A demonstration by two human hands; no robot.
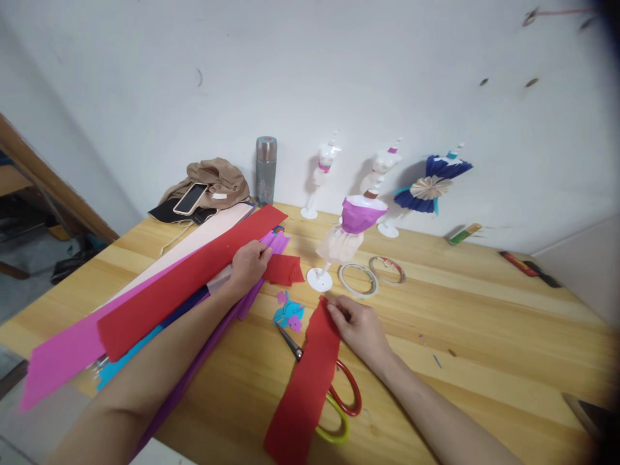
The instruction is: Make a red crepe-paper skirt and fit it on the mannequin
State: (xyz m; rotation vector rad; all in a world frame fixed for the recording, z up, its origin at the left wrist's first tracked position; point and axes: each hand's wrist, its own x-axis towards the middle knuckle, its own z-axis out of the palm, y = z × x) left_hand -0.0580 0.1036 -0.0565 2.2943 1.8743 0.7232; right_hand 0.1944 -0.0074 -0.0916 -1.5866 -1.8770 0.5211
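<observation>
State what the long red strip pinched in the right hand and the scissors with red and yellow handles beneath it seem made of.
The long red strip: probably crepe paper, matte, with a thin, ragged edge. The scissors with red and yellow handles: blades likely metal, grey with a dull sheen; handles likely plastic, smooth and evenly coloured.

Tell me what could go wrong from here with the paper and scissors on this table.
The red strip held in the right hand lies across the scissors, so it might snag or tear if pulled.

The front dress form stands on a slim stem just beyond that hand; a careless reach could tip it.

The long pink sheet pokes out past the table edge, so a bump might drag it off.
</observation>
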